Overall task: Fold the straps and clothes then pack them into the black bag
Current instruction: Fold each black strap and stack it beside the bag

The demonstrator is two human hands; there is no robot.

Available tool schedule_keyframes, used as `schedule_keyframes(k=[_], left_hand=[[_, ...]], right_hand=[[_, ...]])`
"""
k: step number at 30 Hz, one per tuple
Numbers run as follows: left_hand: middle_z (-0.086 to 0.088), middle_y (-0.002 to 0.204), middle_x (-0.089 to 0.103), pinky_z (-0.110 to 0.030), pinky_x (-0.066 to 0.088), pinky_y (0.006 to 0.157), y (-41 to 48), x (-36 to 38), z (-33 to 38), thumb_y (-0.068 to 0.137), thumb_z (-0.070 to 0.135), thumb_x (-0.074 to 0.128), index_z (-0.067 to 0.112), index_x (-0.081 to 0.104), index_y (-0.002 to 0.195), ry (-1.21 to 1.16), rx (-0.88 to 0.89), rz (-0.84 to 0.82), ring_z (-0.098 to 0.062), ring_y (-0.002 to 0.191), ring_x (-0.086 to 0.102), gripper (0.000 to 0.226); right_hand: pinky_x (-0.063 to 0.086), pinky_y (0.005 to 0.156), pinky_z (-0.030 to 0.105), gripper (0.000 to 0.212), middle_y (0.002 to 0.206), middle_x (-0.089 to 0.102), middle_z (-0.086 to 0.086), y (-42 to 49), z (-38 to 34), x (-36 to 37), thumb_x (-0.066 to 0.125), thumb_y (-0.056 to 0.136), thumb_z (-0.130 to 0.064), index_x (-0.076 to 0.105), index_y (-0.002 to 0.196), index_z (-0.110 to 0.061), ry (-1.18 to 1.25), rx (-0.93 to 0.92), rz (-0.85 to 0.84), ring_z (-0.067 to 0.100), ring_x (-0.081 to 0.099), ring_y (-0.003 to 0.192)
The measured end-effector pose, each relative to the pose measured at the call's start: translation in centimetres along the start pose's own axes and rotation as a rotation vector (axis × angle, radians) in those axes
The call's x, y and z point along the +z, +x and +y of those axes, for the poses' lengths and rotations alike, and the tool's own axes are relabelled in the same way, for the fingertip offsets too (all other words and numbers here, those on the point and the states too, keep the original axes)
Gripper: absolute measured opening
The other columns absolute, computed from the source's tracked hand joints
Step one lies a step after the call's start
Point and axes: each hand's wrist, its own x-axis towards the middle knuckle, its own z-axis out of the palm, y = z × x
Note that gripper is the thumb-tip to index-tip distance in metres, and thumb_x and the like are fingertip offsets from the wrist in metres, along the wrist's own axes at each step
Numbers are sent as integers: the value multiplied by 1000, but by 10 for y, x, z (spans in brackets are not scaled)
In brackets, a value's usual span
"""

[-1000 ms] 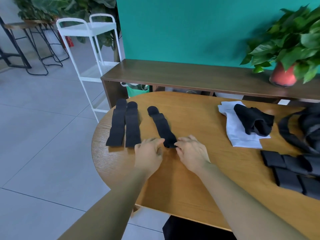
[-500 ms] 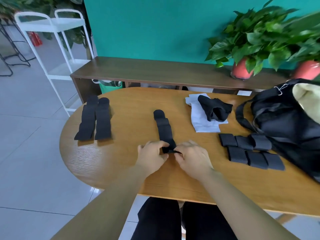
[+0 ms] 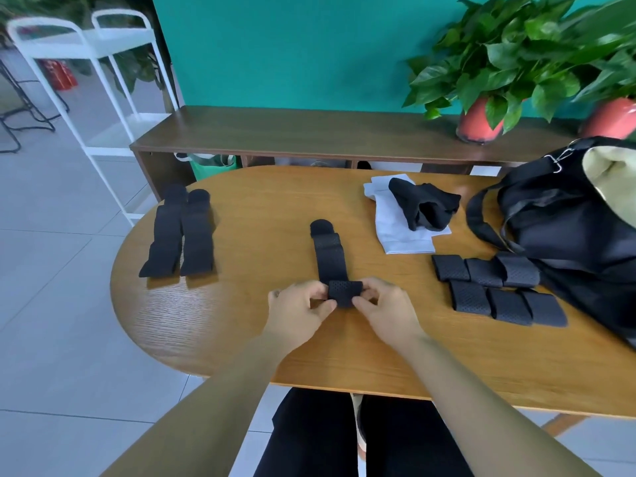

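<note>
A long black strap [image 3: 328, 253] lies in the middle of the oval wooden table [image 3: 241, 321], its near end rolled over into a fold. My left hand [image 3: 299, 309] pinches the fold's left side and my right hand [image 3: 385, 306] pinches its right side. Two more unfolded black straps [image 3: 180, 235] lie side by side at the table's left. Several folded straps [image 3: 495, 290] sit in two rows to the right. A white garment [image 3: 399, 225] with a crumpled black garment [image 3: 425, 208] on it lies at the back. The open black bag [image 3: 568, 225] stands at the right edge.
Behind the table runs a dark wooden bench [image 3: 309, 132] with two potted plants [image 3: 481, 122] on its right end. A white metal rack [image 3: 86, 80] stands on the tiled floor to the left. My legs [image 3: 344, 435] show below the table's near edge.
The view swung right, bringing the bag and folded straps into sight. The strap now lies nearer the table's middle, and both hands have rolled its near end into a thicker fold.
</note>
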Motion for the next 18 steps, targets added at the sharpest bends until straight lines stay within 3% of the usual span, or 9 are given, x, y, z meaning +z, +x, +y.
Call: schedule_keyframes(k=[5,10,15,18], left_hand=[[19,100,68,-28,20,89,6,2,-4,92,33,59,37,57,118,-29,-38,56,7,99,58,26],[17,100,67,-26,18,84,8,8,-4,90,33,61,34,51,128,26,-63,118,3,88,54,39],[16,99,64,-25,15,91,10,11,-4,90,33,61,36,44,136,66,-47,137,-3,104,54,49],[17,103,61,-29,18,94,12,12,-6,91,34,60,35,45,136,128,-27,121,-7,108,49,47]], right_hand=[[53,76,32,17,92,66,-10,8,-6,4,60,91,-28,65,106,-24,2,78,42,10,61,87],[51,73,28,18,96,67,-9,12,-11,8,55,94,-29,66,107,-23,-94,88,57,9,59,87],[54,76,36,20,96,69,-2,17,-14,16,54,94,-27,66,102,-14,-156,114,68,18,63,90],[54,70,37,20,85,68,0,18,-13,22,54,93,-27,66,92,-11,-189,119,85,21,62,85]])
